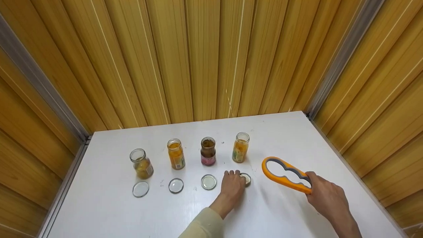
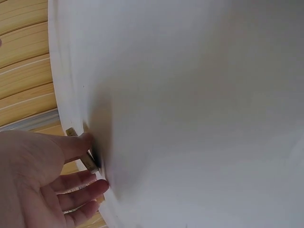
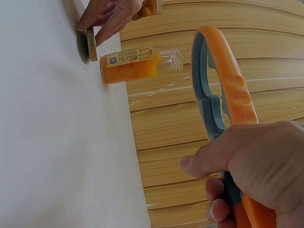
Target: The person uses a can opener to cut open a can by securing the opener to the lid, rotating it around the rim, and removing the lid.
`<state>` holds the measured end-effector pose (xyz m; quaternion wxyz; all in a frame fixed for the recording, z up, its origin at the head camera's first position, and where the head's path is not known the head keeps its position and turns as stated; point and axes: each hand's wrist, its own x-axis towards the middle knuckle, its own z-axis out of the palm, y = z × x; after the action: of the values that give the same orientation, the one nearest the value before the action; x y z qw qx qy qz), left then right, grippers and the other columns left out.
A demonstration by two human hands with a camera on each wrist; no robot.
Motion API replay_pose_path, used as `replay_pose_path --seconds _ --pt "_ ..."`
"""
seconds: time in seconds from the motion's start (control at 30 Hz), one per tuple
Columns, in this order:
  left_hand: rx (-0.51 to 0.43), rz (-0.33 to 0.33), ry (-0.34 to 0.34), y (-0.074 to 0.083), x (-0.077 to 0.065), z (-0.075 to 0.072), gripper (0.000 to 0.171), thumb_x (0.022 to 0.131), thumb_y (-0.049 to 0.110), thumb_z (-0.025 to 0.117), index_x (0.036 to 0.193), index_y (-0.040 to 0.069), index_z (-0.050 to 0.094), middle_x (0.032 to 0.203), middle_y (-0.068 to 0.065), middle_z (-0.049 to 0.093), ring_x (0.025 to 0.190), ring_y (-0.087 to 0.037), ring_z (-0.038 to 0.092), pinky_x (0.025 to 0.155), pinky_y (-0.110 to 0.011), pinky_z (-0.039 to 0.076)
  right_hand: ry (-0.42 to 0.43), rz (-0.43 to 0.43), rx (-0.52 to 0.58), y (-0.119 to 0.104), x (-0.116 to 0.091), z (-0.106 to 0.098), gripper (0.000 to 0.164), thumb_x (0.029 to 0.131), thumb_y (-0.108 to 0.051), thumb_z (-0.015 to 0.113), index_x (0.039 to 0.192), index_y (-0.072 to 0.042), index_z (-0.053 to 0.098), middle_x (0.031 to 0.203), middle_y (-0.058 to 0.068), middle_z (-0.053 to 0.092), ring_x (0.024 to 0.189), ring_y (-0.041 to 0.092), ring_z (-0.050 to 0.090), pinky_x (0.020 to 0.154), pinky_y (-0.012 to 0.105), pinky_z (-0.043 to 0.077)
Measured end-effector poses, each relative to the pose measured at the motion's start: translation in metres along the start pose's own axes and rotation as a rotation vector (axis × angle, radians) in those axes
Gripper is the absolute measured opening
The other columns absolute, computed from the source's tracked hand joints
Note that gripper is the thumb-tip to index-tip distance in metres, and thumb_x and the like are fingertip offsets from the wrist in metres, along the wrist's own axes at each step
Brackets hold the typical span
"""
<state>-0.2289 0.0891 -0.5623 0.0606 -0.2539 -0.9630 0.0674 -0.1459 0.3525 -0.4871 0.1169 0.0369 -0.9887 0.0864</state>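
Observation:
My left hand is low over the white table and pinches a round jar lid between thumb and fingers. In the right wrist view that lid stands tilted on edge by the table surface. My right hand grips the end of an orange and grey jar opener, held up above the table at the right. The rounded loops of the opener point away from the hand with nothing inside them. Nearest the left hand is a lidless glass jar of orange fruit.
Left of that jar stand a dark-filled jar with a pink label, an orange-filled jar and a jar of yellowish pieces, all lidless. Lids lie in front of them. Wood-patterned walls enclose the table.

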Motion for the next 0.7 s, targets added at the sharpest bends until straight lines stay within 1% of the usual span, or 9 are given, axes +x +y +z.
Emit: replay_pose_path --seconds 0.2,0.27,0.37,0.5,0.6,0.7 --pt "-0.001 -0.001 -0.022 -0.0025 0.0028 0.0000 0.018 0.087 0.020 0.063 0.103 0.017 0.070 0.094 -0.005 0.061 0.083 -0.022 0.058 0.074 -0.036 0.046 -0.010 0.005 0.002 0.0006 -0.0007 -0.0005 0.052 0.067 -0.007 0.078 0.113 -0.006 0.055 0.082 0.008 0.065 0.054 0.017 0.049 0.045 0.034 0.042" --pt "-0.007 -0.003 -0.020 -0.0037 0.0028 0.0007 0.018 0.088 0.020 0.063 0.103 0.017 0.070 0.093 -0.005 0.060 0.083 -0.022 0.057 0.074 -0.036 0.046 -0.016 0.008 0.001 0.0003 -0.0004 -0.0004 0.052 0.067 -0.008 0.078 0.113 -0.007 0.054 0.083 0.008 0.065 0.054 0.017 0.048 0.045 0.034 0.042" --pt "-0.025 -0.012 0.003 -0.0050 0.0027 0.0018 0.016 0.088 0.025 0.063 0.099 0.017 0.071 0.091 -0.005 0.061 0.082 -0.022 0.056 0.073 -0.036 0.046 0.012 -0.006 0.007 0.0010 -0.0005 0.0006 0.051 0.065 -0.006 0.078 0.111 -0.007 0.056 0.080 0.006 0.064 0.053 0.017 0.049 0.044 0.034 0.041" --pt "-0.071 -0.023 0.028 -0.0064 0.0024 0.0028 0.022 0.083 0.036 0.067 0.095 0.017 0.072 0.088 -0.005 0.061 0.082 -0.023 0.056 0.072 -0.037 0.046 0.055 -0.033 0.009 0.0016 -0.0008 0.0025 0.051 0.062 -0.003 0.078 0.108 -0.007 0.057 0.076 0.004 0.063 0.051 0.016 0.049 0.042 0.031 0.039" --pt "-0.125 -0.036 0.030 -0.0075 0.0015 0.0023 0.032 0.080 0.039 0.071 0.100 0.014 0.069 0.089 -0.006 0.061 0.083 -0.022 0.057 0.072 -0.037 0.046 0.045 -0.027 0.011 0.0011 -0.0002 0.0025 0.050 0.063 -0.004 0.078 0.109 -0.007 0.056 0.075 0.004 0.063 0.051 0.016 0.049 0.042 0.032 0.039" --pt "-0.187 -0.053 0.021 -0.0090 -0.0006 0.0008 0.039 0.080 0.035 0.071 0.108 0.009 0.063 0.093 -0.007 0.060 0.084 -0.022 0.057 0.071 -0.035 0.048 0.028 -0.015 0.016 0.0006 0.0002 0.0020 0.050 0.064 -0.004 0.077 0.110 -0.007 0.056 0.076 0.005 0.063 0.051 0.016 0.049 0.042 0.033 0.040"
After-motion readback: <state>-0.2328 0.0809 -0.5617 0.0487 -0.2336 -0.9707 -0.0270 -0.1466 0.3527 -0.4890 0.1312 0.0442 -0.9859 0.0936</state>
